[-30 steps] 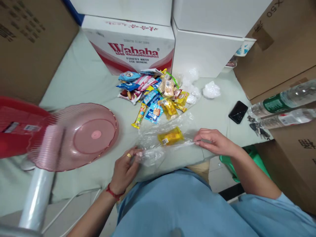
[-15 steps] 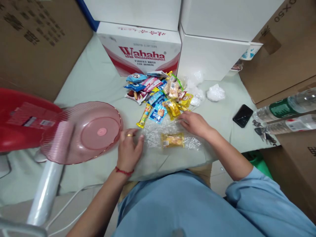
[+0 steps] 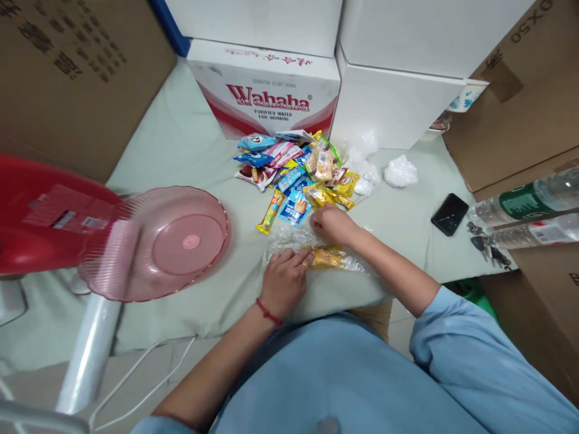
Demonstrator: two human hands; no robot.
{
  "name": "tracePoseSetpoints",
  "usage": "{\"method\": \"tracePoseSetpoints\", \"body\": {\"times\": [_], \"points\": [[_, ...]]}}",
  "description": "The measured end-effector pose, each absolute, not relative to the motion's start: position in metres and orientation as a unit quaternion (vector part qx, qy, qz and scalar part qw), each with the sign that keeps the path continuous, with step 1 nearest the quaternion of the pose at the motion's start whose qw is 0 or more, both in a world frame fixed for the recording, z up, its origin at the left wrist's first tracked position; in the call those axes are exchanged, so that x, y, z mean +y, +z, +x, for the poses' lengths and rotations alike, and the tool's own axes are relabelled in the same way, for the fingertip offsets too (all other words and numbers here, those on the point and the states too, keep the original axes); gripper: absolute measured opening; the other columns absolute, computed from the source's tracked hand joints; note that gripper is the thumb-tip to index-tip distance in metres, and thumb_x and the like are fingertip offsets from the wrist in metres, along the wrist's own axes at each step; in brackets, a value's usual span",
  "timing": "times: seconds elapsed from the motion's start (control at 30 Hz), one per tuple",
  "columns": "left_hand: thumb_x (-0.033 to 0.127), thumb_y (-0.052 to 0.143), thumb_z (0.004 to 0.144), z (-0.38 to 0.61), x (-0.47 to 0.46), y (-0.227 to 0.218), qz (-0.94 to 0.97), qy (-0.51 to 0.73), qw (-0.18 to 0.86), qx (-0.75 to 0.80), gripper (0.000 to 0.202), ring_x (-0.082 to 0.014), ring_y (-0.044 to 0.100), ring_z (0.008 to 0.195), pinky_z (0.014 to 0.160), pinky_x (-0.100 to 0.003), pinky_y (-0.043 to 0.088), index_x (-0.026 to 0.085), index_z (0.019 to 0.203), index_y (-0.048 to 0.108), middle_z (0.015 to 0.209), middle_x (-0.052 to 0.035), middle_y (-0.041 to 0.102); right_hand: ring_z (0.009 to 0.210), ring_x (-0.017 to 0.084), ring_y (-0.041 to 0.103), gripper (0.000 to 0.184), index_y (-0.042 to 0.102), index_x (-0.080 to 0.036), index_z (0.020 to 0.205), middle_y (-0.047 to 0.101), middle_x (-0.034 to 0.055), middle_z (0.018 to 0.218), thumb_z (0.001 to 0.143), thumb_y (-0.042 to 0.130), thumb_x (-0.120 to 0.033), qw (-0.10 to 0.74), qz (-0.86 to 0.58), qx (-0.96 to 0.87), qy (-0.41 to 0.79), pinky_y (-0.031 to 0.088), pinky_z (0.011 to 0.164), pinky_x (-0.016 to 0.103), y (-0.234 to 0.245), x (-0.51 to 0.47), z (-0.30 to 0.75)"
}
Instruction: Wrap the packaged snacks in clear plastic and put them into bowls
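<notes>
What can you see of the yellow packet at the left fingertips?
The yellow packet is oblong and shiny, its wrapper crinkled and plastic-looking. It lies roughly crosswise near the person's edge of the pale green cloth, amid crinkled clear film. The left hand hides its left end and appears to touch it. Whether film also covers it is unclear; no print is readable.

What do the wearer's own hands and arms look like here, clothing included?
The left hand is ungloved, with a thin red bracelet at its wrist. The right hand is ungloved too, its wrist bare. The right sleeve is plain light blue.
</notes>
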State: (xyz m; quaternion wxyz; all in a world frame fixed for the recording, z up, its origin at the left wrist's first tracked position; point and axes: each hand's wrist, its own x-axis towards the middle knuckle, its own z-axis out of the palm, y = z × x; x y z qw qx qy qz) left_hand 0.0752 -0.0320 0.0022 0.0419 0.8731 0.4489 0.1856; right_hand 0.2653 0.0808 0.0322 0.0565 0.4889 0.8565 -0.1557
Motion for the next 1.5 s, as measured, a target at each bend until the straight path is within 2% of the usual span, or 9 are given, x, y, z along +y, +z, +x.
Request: {"method": "tracePoseSetpoints", "body": {"times": [0.17,0.3,0.5,0.7,0.87,1.07,1.2,1.37,1.5], "points": [[0.014,0.056,0.095,0.08,-0.038,-0.009,0.866,0.163,0.054,0.47,0.037,-0.0253,0.065,0.095,0.076,-0.043,0.046,0.023,0.125,0.074,0.132,-0.0041,0.075,0.113,0.028,0.053,0.02,0.074,-0.018,0.096,0.067,0.0121,0.122,0.099,0.055,-0.021,-0.053,0.435,0.89,-0.124,0.041,0.096,0.038,0.048,0.062,0.275],[0.015,0.055,0.096,0.079,-0.04,-0.011,0.862,0.162,0.059,0.476,0.037,-0.0262,0.066,0.097,0.081,-0.045,0.046,0.023,0.127,0.073,0.129,-0.0064,0.076,0.097,0.023,0.06,0.019,0.07,-0.017,0.106,0.07,0.0116,0.11,0.102,0.052,-0.023,0.026,0.411,0.899,-0.148,0.041,0.077,0.031,0.057,0.027,0.279],[0.014,0.055,0.096,0.078,-0.041,-0.015,0.86,0.177,0.074,0.473,0.038,-0.0259,0.065,0.094,0.08,-0.043,0.044,0.026,0.128,0.072,0.128,-0.0063,0.076,0.094,0.022,0.068,0.054,0.046,-0.017,0.153,0.075,0.0096,0.112,0.101,0.057,-0.025,-0.012,0.514,0.827,-0.228,0.045,0.076,0.03,0.04,-0.003,0.282],[0.014,0.055,0.095,0.079,-0.045,-0.019,0.854,0.179,0.077,0.482,0.036,-0.0254,0.066,0.093,0.077,-0.042,0.044,0.024,0.124,0.073,0.125,-0.0085,0.077,0.09,0.019,0.068,0.035,0.068,-0.023,0.133,0.072,0.0068,0.105,0.101,0.054,-0.022,-0.035,0.533,0.804,-0.262,0.044,0.076,0.027,0.035,-0.017,0.277],[0.014,0.053,0.093,0.072,-0.042,-0.025,0.834,0.209,0.145,0.49,0.029,-0.0275,0.07,0.094,0.08,-0.044,0.052,0.02,0.106,0.078,0.113,-0.0106,0.08,0.083,0.02,0.061,0.042,0.06,-0.028,0.146,0.069,0.0059,0.1,0.107,0.047,-0.023,0.006,0.493,0.851,-0.177,0.037,0.067,0.029,0.03,-0.04,0.269],[0.021,0.054,0.092,0.043,-0.042,-0.018,0.662,0.413,0.37,0.505,0.025,-0.0208,0.075,0.096,0.087,-0.036,0.058,0.023,0.086,0.078,0.102,-0.0049,0.081,0.099,0.023,0.06,0.051,0.05,-0.026,0.155,0.069,0.0095,0.113,0.105,0.046,-0.017,0.034,0.464,0.876,-0.127,0.041,0.08,0.033,0.014,-0.054,0.265],[0.031,0.058,0.096,0.043,-0.026,0.004,0.57,0.495,0.299,0.584,0.019,-0.021,0.07,0.1,0.089,-0.036,0.055,0.021,0.097,0.075,0.104,-0.0057,0.076,0.105,0.025,0.06,0.054,0.05,-0.029,0.155,0.067,0.0117,0.12,0.103,0.049,-0.015,0.029,0.48,0.868,-0.123,0.042,0.085,0.035,0.01,-0.06,0.262],[0.045,0.06,0.095,0.061,0.008,0.007,0.647,0.371,0.19,0.639,0.038,-0.0297,0.059,0.124,0.109,-0.048,0.047,0.018,0.121,0.066,0.124,-0.014,0.067,0.103,0.026,0.06,0.052,0.053,-0.031,0.153,0.066,0.0116,0.119,0.103,0.052,-0.017,0.022,0.496,0.856,-0.144,0.042,0.082,0.034,0.012,-0.064,0.26],[0.041,0.068,0.086,0.052,0.001,-0.003,0.723,0.192,0.231,0.622,0.043,-0.0327,0.063,0.12,0.101,-0.046,0.052,0.018,0.121,0.066,0.127,-0.0148,0.067,0.095,0.023,0.059,0.047,0.057,-0.035,0.15,0.067,0.008,0.11,0.105,0.049,-0.02,0.0,0.504,0.846,-0.173,0.041,0.076,0.031,0.012,-0.062,0.262]]}}
